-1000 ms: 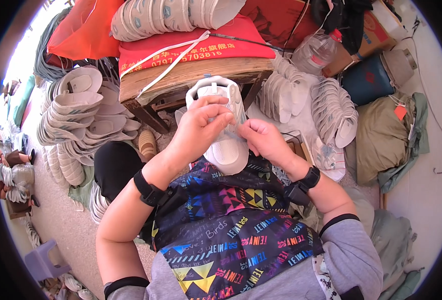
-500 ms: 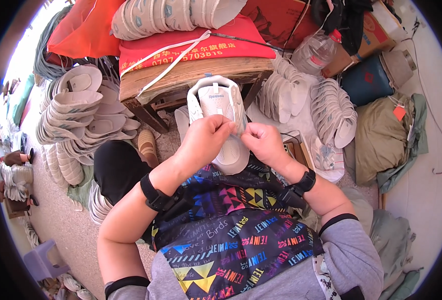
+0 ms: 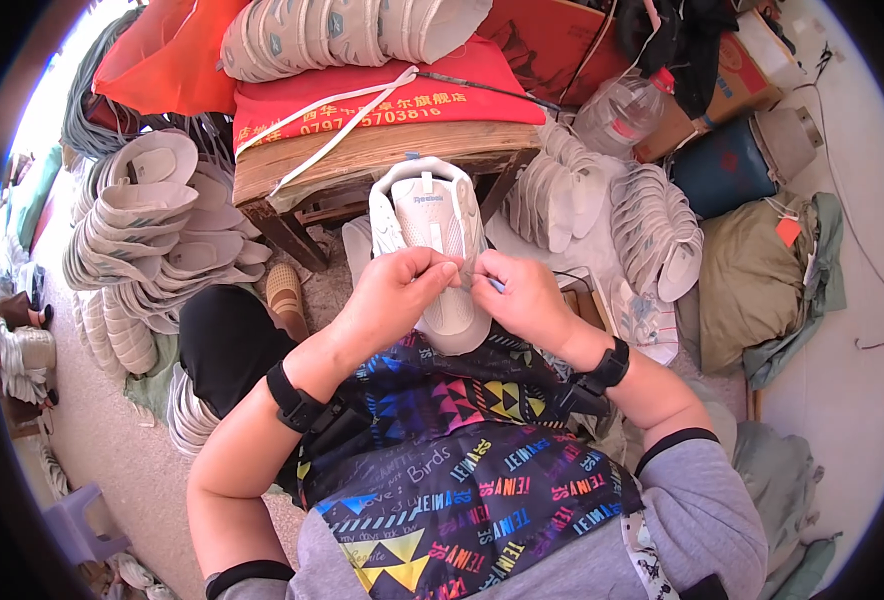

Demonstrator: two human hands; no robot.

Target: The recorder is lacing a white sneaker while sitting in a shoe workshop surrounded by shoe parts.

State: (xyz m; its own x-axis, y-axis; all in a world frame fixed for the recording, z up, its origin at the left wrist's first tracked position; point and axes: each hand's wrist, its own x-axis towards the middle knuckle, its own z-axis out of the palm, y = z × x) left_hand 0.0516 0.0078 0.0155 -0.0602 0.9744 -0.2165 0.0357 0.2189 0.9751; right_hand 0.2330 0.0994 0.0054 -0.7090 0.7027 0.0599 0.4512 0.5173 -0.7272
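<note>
A white-and-grey sneaker upper [image 3: 447,215] rests toe toward me over my lap, its padded collar pointing at the wooden bench. Both my hands meet above its lacing area, in front of the tongue. My left hand [image 3: 402,290] is closed in a pinch, thumb against forefinger, over the left side of the throat. Close beside it, my right hand [image 3: 524,300] pinches on the right side, and a small bluish bit shows by its fingers. What lies between the fingertips is too small to make out. The rounded toe shows below the hands.
Ahead stands a wooden bench [image 3: 382,150] with a red cloth [image 3: 382,95], a white lace [image 3: 332,135] and a row of shoe uppers [image 3: 347,35]. Stacked uppers [image 3: 132,235] lie left, more uppers [image 3: 657,230] right. A plastic bottle [image 3: 617,115] and olive bag [image 3: 757,285] are farther right.
My hands have come closer together over the lacing area, the right one moving left and its fingers curling in. The whole view has shifted slightly.
</note>
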